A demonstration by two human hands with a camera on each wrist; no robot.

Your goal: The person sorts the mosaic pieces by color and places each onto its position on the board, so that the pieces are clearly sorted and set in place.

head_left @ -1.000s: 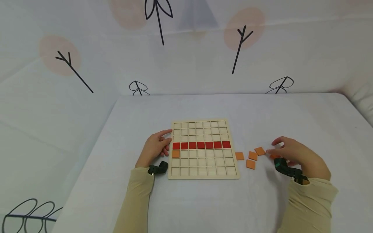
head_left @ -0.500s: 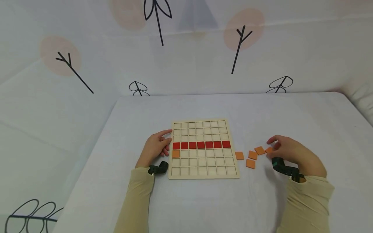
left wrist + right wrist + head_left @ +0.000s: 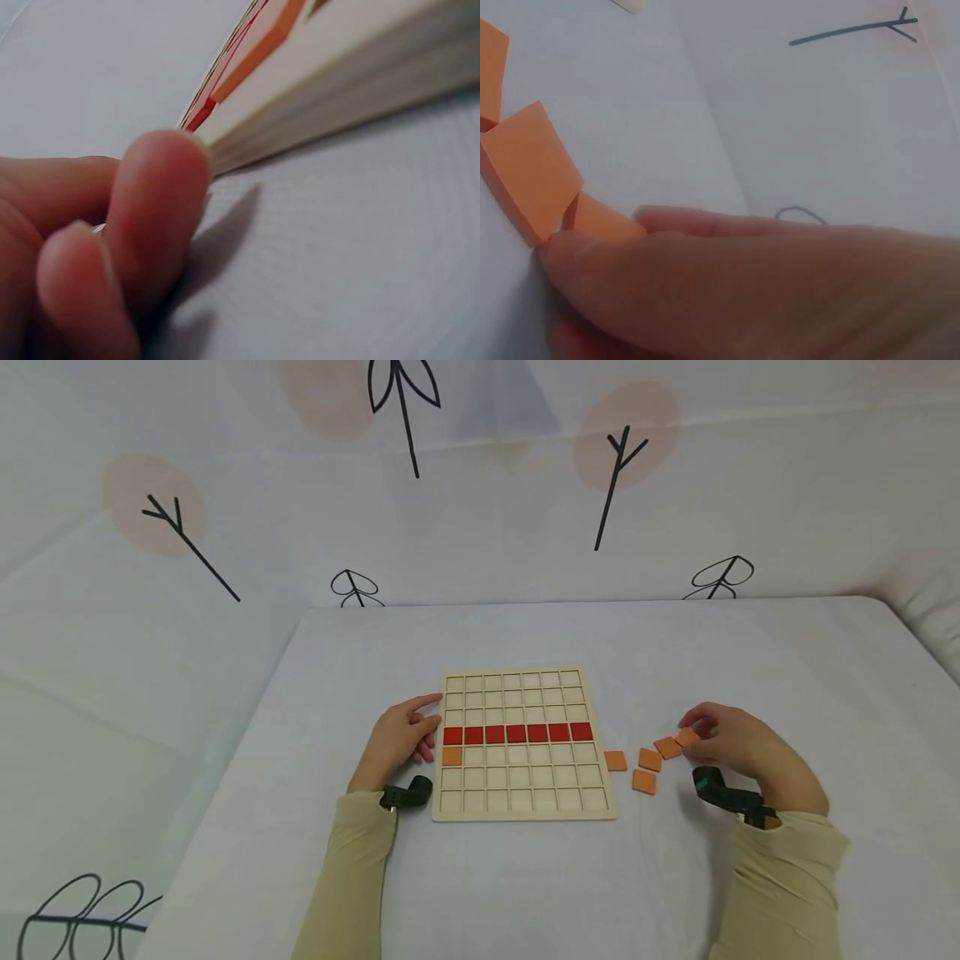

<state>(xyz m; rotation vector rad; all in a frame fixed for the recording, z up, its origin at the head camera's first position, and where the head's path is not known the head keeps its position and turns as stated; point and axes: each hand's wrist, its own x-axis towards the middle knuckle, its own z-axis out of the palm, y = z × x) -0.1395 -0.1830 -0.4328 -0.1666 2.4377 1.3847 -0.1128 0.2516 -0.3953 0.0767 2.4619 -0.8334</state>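
A pale wooden grid board [image 3: 525,777] lies flat on the table, with a row of red tiles [image 3: 517,733] across its middle and one orange tile [image 3: 452,756] below that row's left end. My left hand [image 3: 397,739] touches the board's left edge with index finger and thumb, the fingertips [image 3: 161,169] close against its side. Right of the board, my right hand [image 3: 731,743] pinches an orange tile [image 3: 687,737] between thumb and index finger. In the right wrist view the thumb partly hides this tile [image 3: 600,217], which sits at the corner of a neighbouring orange tile [image 3: 536,176].
Several loose orange tiles lie between the board and my right hand, such as one tile [image 3: 616,761] at the board's right edge and another [image 3: 644,782] nearer me. A white cloth covers the table [image 3: 525,893]; a patterned cloth [image 3: 510,527] hangs behind.
My right hand has moved left and slightly away from me, its thumb and index finger closing on the rightmost orange tile and shifting it toward its neighbour. The left hand stays at the board.
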